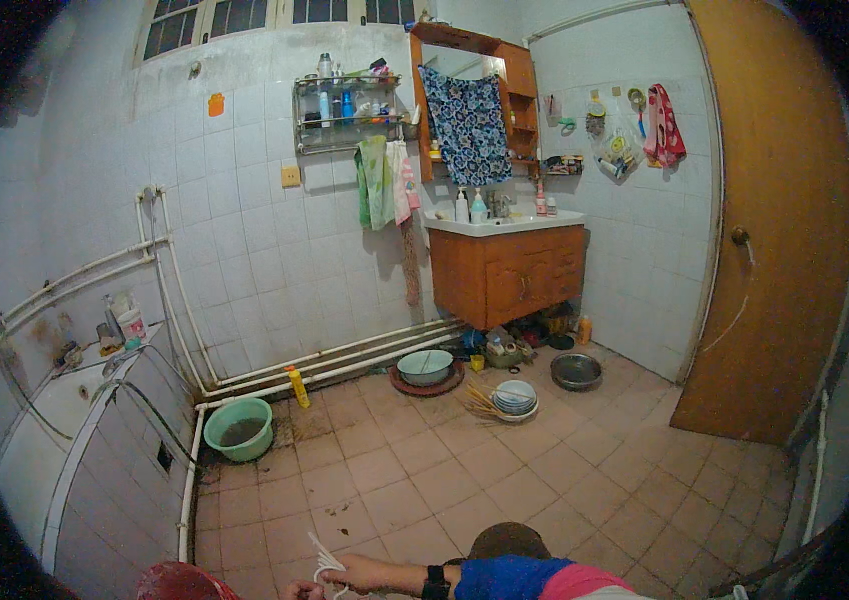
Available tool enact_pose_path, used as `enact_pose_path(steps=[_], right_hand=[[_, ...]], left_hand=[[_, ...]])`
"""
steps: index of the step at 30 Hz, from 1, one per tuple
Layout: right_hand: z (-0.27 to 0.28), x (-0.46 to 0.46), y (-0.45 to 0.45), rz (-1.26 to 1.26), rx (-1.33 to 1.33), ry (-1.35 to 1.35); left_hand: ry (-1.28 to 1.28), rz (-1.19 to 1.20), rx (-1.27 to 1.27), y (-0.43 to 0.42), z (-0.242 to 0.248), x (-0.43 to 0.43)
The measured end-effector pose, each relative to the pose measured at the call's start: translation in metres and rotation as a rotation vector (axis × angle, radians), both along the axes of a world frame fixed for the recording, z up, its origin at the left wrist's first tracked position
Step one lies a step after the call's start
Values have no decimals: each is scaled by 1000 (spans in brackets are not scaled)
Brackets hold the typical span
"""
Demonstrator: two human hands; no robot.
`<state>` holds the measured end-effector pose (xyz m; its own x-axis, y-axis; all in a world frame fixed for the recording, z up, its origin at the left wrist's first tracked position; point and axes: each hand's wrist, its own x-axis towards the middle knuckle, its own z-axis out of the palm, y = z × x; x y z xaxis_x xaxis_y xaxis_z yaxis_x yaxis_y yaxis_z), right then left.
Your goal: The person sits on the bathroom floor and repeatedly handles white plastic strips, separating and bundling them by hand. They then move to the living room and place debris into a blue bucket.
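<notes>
My right hand is at the bottom edge, left of centre, its fingers closed on a bundle of thin white strands, which look like cord or strips. A black band is on that wrist, and the sleeve is blue and pink. Close beside it on the left is my left hand, curled and cut off by the picture's edge. A white strand runs between the two hands; whether the left fingers grip it cannot be told. A red object, partly out of view, lies left of the hands.
A green basin with dark contents and a yellow bottle stand by the pipes. Stacked bowls with chopsticks, an enamel basin and a metal basin are on the tiled floor before the wooden vanity. A bathtub is left.
</notes>
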<state>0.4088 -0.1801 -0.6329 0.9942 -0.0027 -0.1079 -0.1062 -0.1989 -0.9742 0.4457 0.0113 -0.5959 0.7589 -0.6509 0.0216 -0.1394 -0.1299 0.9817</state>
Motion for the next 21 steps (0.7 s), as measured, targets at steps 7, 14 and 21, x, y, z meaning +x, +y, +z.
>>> enact_pose_path(steps=[7, 14, 21], right_hand=[[-27, 14, 4, 12, -33, 49], [-40, 14, 10, 72, 45, 16], [6, -5, 8, 133, 71, 61]], left_hand=[[21, 20, 71, -2, 15, -8], [-42, 4, 54, -3, -9, 3], [-55, -12, 4, -1, -1, 3]])
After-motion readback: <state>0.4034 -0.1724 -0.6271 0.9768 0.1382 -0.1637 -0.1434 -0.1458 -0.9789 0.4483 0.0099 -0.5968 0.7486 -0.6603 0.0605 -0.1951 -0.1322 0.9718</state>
